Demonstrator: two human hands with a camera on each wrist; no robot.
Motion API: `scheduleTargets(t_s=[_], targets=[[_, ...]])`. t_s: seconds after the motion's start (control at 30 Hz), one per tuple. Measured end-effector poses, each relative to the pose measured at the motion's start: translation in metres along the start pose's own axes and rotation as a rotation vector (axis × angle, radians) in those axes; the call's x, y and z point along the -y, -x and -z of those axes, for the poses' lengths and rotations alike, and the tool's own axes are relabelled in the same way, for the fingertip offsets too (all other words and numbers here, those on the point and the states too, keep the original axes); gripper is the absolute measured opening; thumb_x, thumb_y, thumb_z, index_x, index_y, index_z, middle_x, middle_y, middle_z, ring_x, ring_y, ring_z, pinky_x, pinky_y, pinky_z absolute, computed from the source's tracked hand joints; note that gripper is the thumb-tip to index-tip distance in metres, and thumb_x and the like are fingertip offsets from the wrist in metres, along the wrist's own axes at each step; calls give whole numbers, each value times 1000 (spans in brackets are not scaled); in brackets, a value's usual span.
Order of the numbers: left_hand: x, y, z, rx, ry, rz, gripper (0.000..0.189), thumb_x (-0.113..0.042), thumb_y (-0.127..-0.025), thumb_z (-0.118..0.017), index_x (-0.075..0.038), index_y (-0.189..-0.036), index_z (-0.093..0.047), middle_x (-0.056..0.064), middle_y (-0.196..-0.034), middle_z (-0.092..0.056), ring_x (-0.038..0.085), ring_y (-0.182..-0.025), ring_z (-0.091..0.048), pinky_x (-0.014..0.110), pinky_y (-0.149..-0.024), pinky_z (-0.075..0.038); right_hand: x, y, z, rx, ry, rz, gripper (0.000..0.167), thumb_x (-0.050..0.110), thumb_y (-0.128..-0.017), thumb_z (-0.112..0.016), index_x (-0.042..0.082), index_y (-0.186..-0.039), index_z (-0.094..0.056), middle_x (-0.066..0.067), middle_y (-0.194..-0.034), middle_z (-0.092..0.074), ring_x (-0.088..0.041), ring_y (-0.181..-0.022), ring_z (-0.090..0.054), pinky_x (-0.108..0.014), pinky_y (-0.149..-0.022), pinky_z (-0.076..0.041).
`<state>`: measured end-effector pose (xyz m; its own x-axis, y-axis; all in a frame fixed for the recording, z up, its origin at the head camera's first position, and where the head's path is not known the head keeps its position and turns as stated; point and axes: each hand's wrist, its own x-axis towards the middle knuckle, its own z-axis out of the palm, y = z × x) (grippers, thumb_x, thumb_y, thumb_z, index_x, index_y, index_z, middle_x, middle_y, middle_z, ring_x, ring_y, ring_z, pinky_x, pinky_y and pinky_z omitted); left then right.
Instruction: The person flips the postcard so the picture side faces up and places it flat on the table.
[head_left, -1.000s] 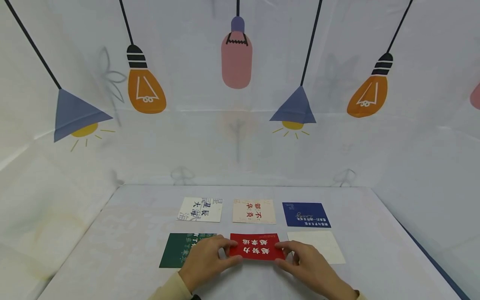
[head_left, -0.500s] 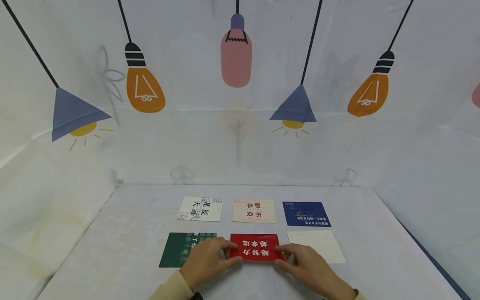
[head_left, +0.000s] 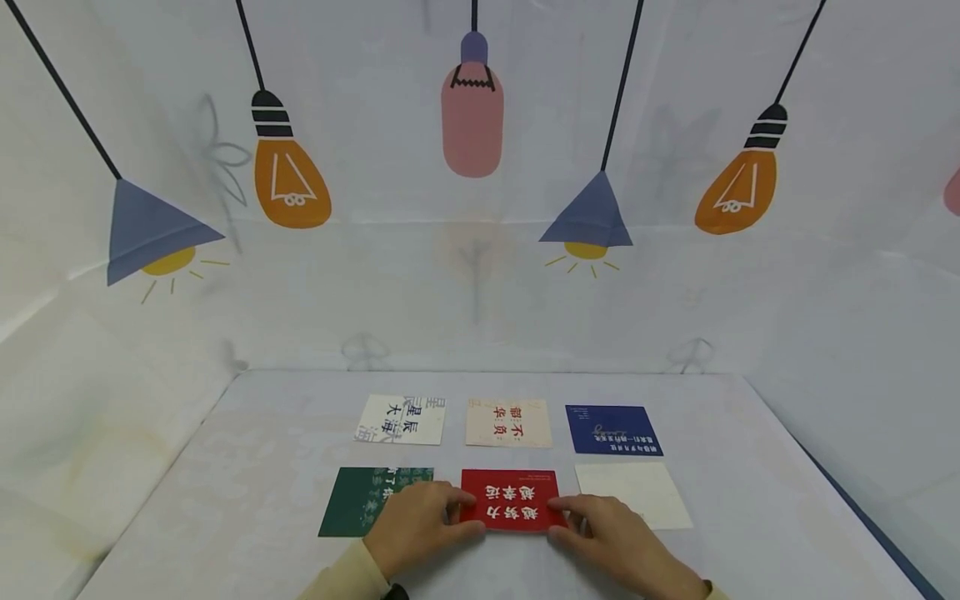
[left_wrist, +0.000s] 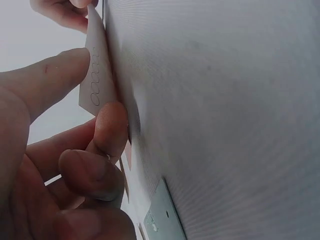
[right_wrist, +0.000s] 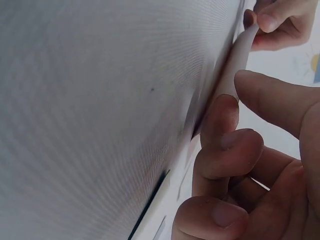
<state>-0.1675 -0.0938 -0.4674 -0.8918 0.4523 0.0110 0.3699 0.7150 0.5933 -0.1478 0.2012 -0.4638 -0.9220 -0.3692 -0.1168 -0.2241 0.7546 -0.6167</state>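
A red card (head_left: 513, 492) with white Chinese characters is in the middle of the near row in the head view. My left hand (head_left: 423, 525) pinches its left side between thumb and fingers. At its right side, my right hand (head_left: 611, 537) has the same kind of pinch. In the left wrist view the card's pale underside (left_wrist: 97, 75) faces the camera, bowed and tilted off the table. The right wrist view shows the curved card (right_wrist: 237, 57) running between both hands.
Left of the red card lies a green card (head_left: 352, 504); right of it, a cream card (head_left: 637, 492). The row behind holds a white card (head_left: 401, 419), a beige card (head_left: 487, 421) and a blue card (head_left: 613, 429). A lamp-print sheet (head_left: 375, 292) rises behind the table.
The red card's near edge and both hands have shifted slightly toward me. Both hands have kept their hold, and the other cards stay where they were.
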Motion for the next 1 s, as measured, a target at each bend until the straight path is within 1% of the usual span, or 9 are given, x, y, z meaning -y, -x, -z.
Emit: scheduleTargets(t_s=[0.27, 0.43, 0.53, 0.67, 0.87, 1.0], targets=[[0, 0, 1, 26, 11, 17, 41, -49, -86, -77, -16, -112, -79, -14, -66, -51, 4, -62, -47, 25, -56, -39, 1, 1, 0, 8, -2, 17, 48, 39, -93, -73, 4, -125, -71, 11, -72, -53, -4, -68, -50, -23, -60, -44], [-2, -1, 1, 29, 23, 47, 37, -45, -89, -75, -15, -110, -79, -17, -74, -59, 5, -68, -50, 26, -61, -44, 0, 1, 0, 3, 9, 18, 41, 35, -95, -71, 5, -123, -72, 14, -74, -55, -4, -68, -50, -23, -61, -45], [-2, -1, 1, 26, 28, 58, 35, -43, -90, -75, -14, -110, -80, -18, -76, -60, 5, -69, -51, 26, -62, -45, -1, 1, 0, -2, 14, 21, 38, 32, -96, -70, 5, -122, -73, 15, -75, -56, -4, -68, -50, -24, -61, -45], [-2, -1, 0, 23, 39, 53, 35, -42, -91, -74, -13, -109, -80, -18, -72, -58, 5, -67, -51, 25, -59, -45, -1, 0, -1, -7, 9, 23, 36, 31, -96, -70, 5, -120, -73, 15, -74, -55, -4, -67, -50, -24, -60, -44], [-1, -2, 1, 25, 44, 39, 32, -40, -92, -74, -12, -108, -80, -18, -71, -58, 4, -65, -51, 25, -57, -44, -1, -1, -1, -10, -7, 14, 36, 31, -95, -72, 5, -120, -74, 14, -73, -56, -5, -67, -51, -23, -60, -44], [0, -3, 2, 23, 44, 23, 28, -39, -92, -74, -15, -105, -81, -18, -70, -57, 4, -63, -50, 25, -57, -43, -2, -2, 1, -44, -3, 31, 34, 30, -94, -73, 8, -119, -74, 17, -76, -58, -3, -67, -52, -22, -61, -47]])
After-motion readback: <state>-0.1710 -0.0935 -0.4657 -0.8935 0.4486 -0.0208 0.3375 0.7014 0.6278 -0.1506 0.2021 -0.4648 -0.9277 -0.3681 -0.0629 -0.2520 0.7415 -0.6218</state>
